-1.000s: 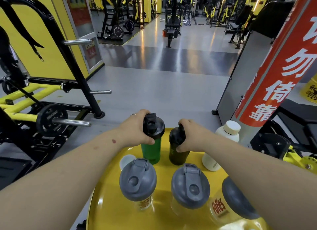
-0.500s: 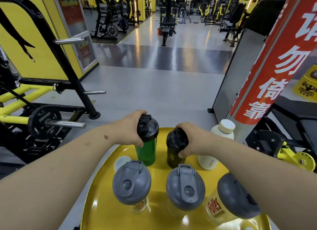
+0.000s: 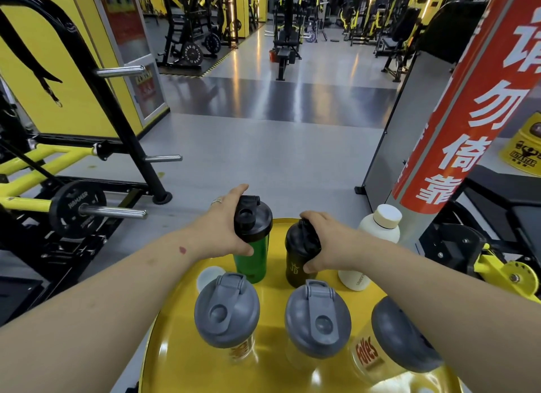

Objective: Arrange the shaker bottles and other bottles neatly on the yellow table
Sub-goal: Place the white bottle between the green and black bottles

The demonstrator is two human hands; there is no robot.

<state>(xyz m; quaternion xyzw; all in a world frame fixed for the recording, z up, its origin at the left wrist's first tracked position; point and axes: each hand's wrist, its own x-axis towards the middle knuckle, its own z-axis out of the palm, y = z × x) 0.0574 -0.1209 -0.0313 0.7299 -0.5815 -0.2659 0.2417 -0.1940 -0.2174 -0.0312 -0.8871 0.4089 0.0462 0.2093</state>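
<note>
On the round yellow table (image 3: 181,360), my left hand (image 3: 222,225) grips the black lid of a green shaker bottle (image 3: 252,258) at the far side. My right hand (image 3: 325,243) grips the top of a black shaker bottle (image 3: 295,261) just to its right. A white bottle (image 3: 371,240) with a cream cap stands at the far right edge. Closer to me stand three clear shakers with grey lids: left (image 3: 227,310), middle (image 3: 317,319) and right (image 3: 401,340), the right one under my forearm. A small white lid (image 3: 209,275) lies at the left rim.
A red and grey pillar (image 3: 468,114) with white characters rises just right of the table. A weight rack with a loaded plate (image 3: 77,214) stands to the left. A black and yellow machine (image 3: 483,255) sits at the right. Open grey gym floor stretches ahead.
Both hands keep their grip on the green and black shakers. My view has tilted and shifted slightly, and the two bottles stay close together at the table's far side.
</note>
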